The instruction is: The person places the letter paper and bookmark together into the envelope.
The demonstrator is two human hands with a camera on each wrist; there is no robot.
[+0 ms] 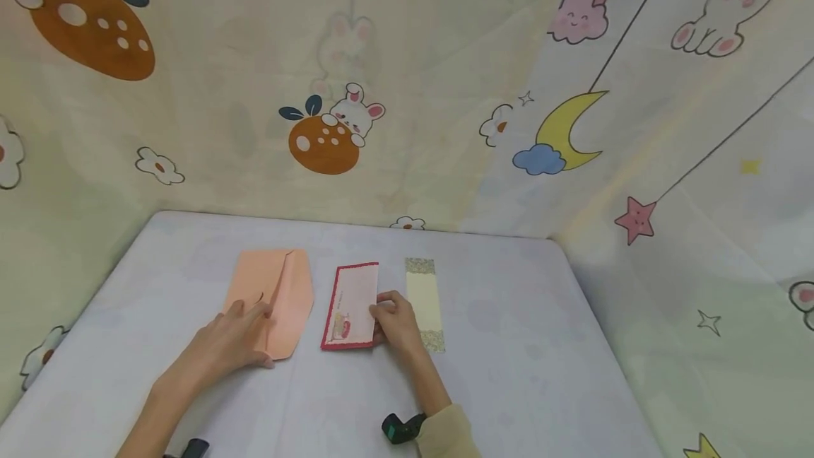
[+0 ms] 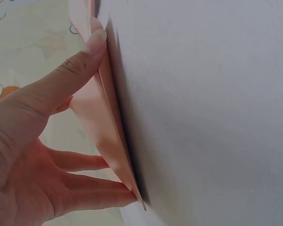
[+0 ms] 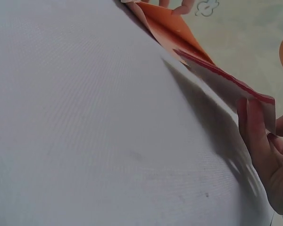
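Head view: three paper things lie in a row on my tabletop (image 1: 509,345), with the card (image 1: 357,295) in the middle, the peach envelope (image 1: 295,313) at nine o'clock from it and the pale yellow strip (image 1: 423,302) at three.
Right hand: my right hand (image 1: 398,325) pinches the card's three o'clock edge, thumb and fingers parted only by the thin paper.
Left hand: my left hand (image 1: 229,339) holds the envelope, thumb at its six o'clock edge, the other fingers spread over its upper face.
Right wrist view: here I see what the head view flattens, the card tilted up from the tabletop with its shadow beneath.
Left wrist view: this one shows my thumb lying over the envelope's edge and two fingers reaching straight against its face.
Envelope: seen from my right wrist, its paper gapes and shows deeper orange; the card is outside it, and what may lie within I cannot tell.
Card's look: pale pink, bordered in red at nine, twelve and six o'clock, with a small drawing towards seven and tiny writing I cannot read.
Strip's look: glittery bands at its twelve and six o'clock ends.
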